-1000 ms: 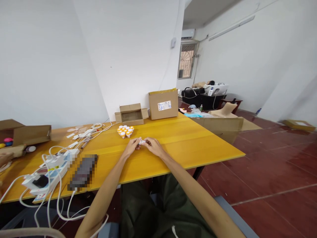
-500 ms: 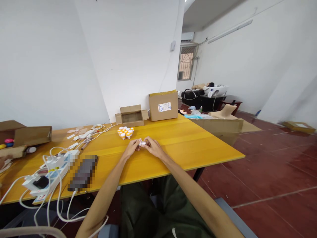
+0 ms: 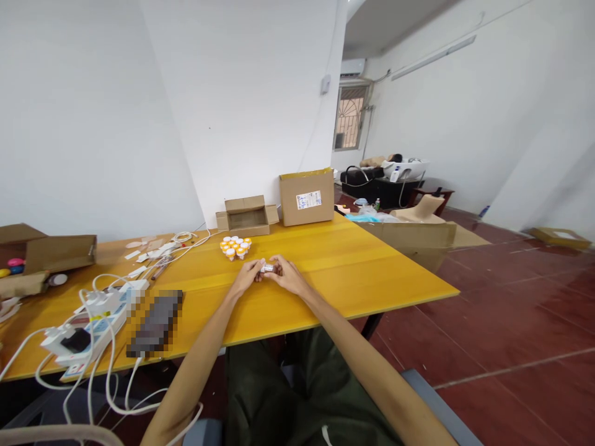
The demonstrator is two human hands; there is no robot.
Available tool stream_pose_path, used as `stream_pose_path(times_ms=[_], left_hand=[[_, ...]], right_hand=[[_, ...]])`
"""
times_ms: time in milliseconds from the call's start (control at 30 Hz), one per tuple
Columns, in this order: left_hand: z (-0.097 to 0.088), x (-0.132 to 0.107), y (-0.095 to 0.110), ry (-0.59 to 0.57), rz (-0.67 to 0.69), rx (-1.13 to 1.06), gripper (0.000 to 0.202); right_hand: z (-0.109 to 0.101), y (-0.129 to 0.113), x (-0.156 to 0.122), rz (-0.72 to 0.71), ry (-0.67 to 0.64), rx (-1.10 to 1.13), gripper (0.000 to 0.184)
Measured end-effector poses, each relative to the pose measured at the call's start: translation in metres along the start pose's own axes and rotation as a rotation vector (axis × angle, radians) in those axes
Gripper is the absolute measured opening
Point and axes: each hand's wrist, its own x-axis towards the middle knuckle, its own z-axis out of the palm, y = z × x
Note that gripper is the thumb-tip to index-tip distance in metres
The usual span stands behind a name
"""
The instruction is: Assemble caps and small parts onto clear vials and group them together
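Observation:
Above the table's middle, my left hand [image 3: 249, 276] and my right hand [image 3: 288, 275] meet at a small clear-and-white bottle [image 3: 267, 268]. The fingers of my left hand are closed on its left end. My right hand has its thumb and fingers pinched around the right end. The bottle lies roughly sideways between them, and the fingers hide part of it. Just beyond my left hand stands a tight group of several small bottles with white and orange tops [image 3: 235, 248].
Behind the bottles are an open cardboard box [image 3: 246, 228] and a taller closed carton [image 3: 307, 214]. On the left lie a power strip [image 3: 118, 322] with tangled white cables, a blurred-out dark device [image 3: 155, 323] and another open box [image 3: 60, 255]. The table's edge [image 3: 395, 303] runs along the right.
Both hands stay almost in place around the small bottle. My right fingers have shifted slightly, and a little more of the bottle shows. At the far left edge, another person's hand has left view.

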Motion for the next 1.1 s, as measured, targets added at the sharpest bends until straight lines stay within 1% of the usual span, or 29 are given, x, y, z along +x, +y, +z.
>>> stream_pose_path(times_ms=[33,167,233,433,567,700,833,1033,1100], left_hand=[[0.0,0.0002,-0.0002,0.001,0.001,-0.001,0.051],[0.0003,0.0005,-0.0005,-0.004,0.0,-0.007,0.051],[0.0004,0.0002,-0.0002,-0.004,-0.001,-0.016,0.051],[0.0003,-0.0016,0.0012,-0.008,-0.012,-0.02,0.05],[0.0005,-0.0012,0.0005,-0.004,-0.018,-0.019,0.051],[0.0009,-0.0005,-0.0012,-0.004,-0.022,-0.021,0.051],[0.0005,-0.0011,-0.002,-0.008,-0.028,-0.015,0.052],[0.0001,-0.0014,-0.0011,-0.015,-0.029,-0.026,0.054],[0.0005,-0.0009,-0.0014,-0.018,-0.028,-0.034,0.054]], right_hand=[[0.0001,0.0002,-0.0003,0.001,-0.003,0.018,0.026],[-0.0009,-0.0007,-0.0015,-0.02,-0.007,0.025,0.013],[-0.0016,-0.0015,-0.0016,-0.022,0.001,-0.004,0.011],[-0.0038,-0.0008,-0.0007,-0.02,-0.001,-0.106,0.026],[-0.002,0.0005,-0.0013,-0.011,-0.021,-0.079,0.02],[0.0007,0.0013,-0.0031,0.002,-0.008,-0.015,0.025],[-0.0004,0.0004,-0.0038,-0.013,-0.002,-0.031,0.016],[-0.0037,-0.0026,-0.0028,-0.014,-0.001,-0.119,0.029],[-0.0033,-0.0028,-0.0029,0.001,-0.01,-0.12,0.027]])
